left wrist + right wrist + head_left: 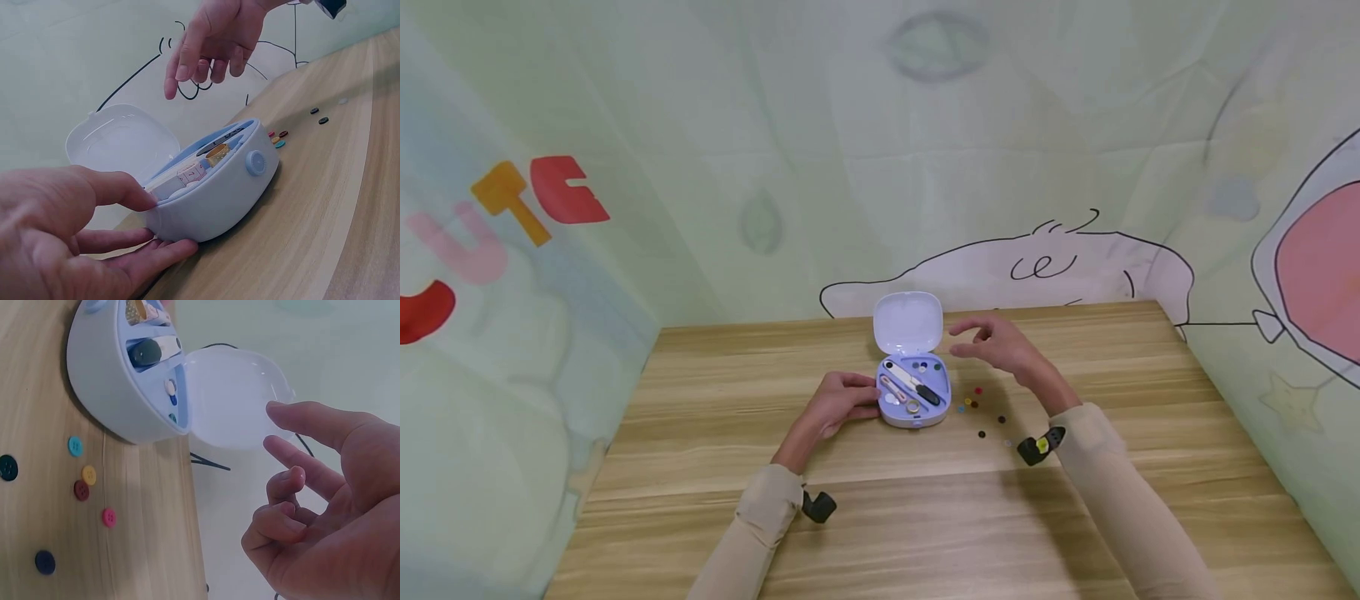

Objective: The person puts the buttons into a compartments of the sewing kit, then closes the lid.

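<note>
A pale blue-white sewing box (892, 419) stands on the table with its lid (908, 323) raised at the back. Inside lie black-handled scissors (928, 394), a rolled tape measure (190, 173), a gold ring-shaped thimble (913, 407) and a few buttons (170, 388) in a side compartment. My left hand (838, 402) holds the box at its left side, one digit on the rim and others low against the wall. Beside the raised lid, my right hand (996, 342) hovers with thumb and index finger apart and nothing between them; its other fingers are bent.
Several loose buttons are scattered to the right of the box, among them a red button (978, 391), a blue button (75, 445) and a black button (982, 434). A printed cloth backdrop (775, 167) rises behind the wooden table (715, 433).
</note>
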{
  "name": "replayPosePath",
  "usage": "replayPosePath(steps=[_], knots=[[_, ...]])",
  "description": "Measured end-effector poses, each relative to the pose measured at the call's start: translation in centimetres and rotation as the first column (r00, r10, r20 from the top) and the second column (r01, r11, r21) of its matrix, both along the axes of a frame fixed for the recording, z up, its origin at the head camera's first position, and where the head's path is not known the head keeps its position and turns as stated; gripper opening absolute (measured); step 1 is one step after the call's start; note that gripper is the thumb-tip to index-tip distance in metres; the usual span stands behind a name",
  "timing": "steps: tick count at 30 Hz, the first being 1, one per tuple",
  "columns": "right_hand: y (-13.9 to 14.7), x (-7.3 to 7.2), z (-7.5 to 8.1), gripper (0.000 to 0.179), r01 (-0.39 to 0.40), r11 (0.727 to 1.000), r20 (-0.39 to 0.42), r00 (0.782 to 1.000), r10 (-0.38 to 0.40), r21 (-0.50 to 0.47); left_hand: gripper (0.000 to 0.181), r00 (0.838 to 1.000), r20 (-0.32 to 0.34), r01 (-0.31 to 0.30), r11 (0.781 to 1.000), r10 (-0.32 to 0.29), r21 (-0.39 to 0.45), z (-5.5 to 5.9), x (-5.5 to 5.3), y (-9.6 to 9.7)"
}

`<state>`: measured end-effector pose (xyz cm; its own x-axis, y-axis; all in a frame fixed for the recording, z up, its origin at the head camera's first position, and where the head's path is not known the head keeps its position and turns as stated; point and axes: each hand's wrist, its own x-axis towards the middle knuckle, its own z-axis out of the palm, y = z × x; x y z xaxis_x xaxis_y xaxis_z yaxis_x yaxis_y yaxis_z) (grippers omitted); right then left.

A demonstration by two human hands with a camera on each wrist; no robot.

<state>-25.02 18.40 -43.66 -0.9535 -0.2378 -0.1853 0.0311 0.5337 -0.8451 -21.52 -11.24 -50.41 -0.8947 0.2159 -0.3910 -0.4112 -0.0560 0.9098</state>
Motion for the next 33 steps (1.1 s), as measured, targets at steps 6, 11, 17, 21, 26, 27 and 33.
replayPosePath(steps=[6,11,17,21,26,27,33], knots=[[0.9,0.1,-0.6,0.036,0.000,1.000,-0.005,1.000,0.000,0.021,0.033,1.000,0.007,0.000,1.000,0.000,-0.008,-0.1,0.0,0.0],[1.6,0.3,-1.2,0.040,-0.002,0.999,0.003,1.000,0.002,0.051,0.033,1.000,0.013,-0.005,1.000,0.005,-0.006,0.0,0.0,0.0],[2.5,0.5,-2.1,0.039,0.002,0.998,0.017,1.000,-0.003,0.068,0.034,1.000,0.013,-0.002,1.000,0.002,-0.003,0.1,0.1,0.0],[3.0,0.9,-2.5,0.037,0.010,0.997,0.023,1.000,-0.011,0.070,0.034,1.000,0.011,-0.002,1.000,0.002,-0.002,0.0,0.0,0.0],[3.6,1.2,-3.5,0.036,0.012,0.997,0.046,0.999,-0.016,0.075,0.034,1.000,0.012,-0.002,1.000,0.002,-0.009,0.2,0.1,0.1],[3.7,1.3,-3.6,0.036,0.013,0.997,0.052,0.998,-0.017,0.078,0.034,1.000,0.012,-0.003,1.000,0.003,-0.008,0.2,0.1,0.1],[4.0,1.6,-4.7,0.033,0.014,0.996,0.055,0.998,-0.019,0.091,0.032,1.000,0.008,-0.007,1.000,0.007,-0.002,0.0,0.1,0.1]])
